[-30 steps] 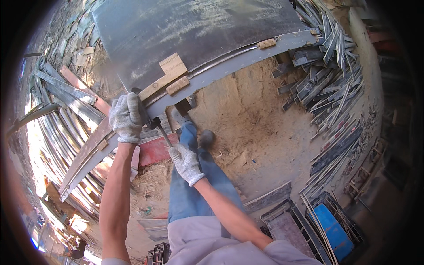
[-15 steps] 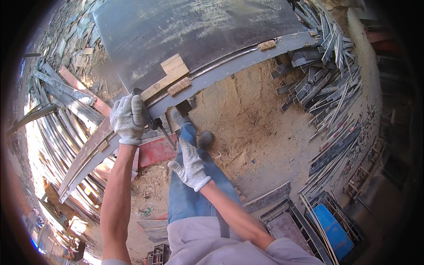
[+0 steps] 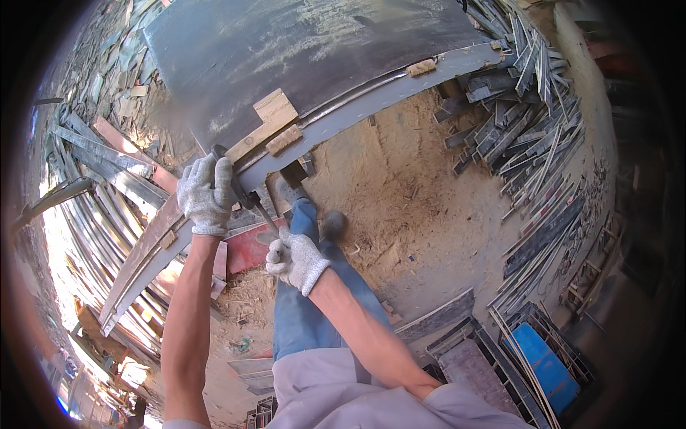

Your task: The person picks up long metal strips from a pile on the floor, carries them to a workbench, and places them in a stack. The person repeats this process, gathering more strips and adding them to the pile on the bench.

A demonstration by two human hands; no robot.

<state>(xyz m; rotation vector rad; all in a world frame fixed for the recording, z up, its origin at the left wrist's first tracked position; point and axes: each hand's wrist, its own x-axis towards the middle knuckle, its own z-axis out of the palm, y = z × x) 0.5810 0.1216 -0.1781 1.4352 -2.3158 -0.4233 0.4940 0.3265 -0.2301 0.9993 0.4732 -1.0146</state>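
Observation:
My left hand [image 3: 206, 194], in a pale knit glove, is wrapped around a dark metal clamp [image 3: 248, 198] at the edge of a long grey board [image 3: 336, 123]. From the clamp a thin rod slants down toward my legs. At the lower end of this rod my gloved right hand [image 3: 294, 263] is closed, its fingers curled round it. A light wood block [image 3: 275, 107] and a wood strip [image 3: 261, 139] lie on the board beside the clamp. A smaller wood piece [image 3: 284, 140] sits at the board's edge.
A large dark panel [image 3: 307, 50] lies beyond the board. Long strips [image 3: 107, 236] are piled at the left, and scrap strips [image 3: 529, 129] at the right. A red panel [image 3: 250, 247] is under the board. At lower right is a blue container [image 3: 541, 365]. Sawdust covers the ground [image 3: 400, 193].
My right hand has gone from open fingers over my thigh to closed round the lower end of the clamp's rod. My left hand stays on the clamp.

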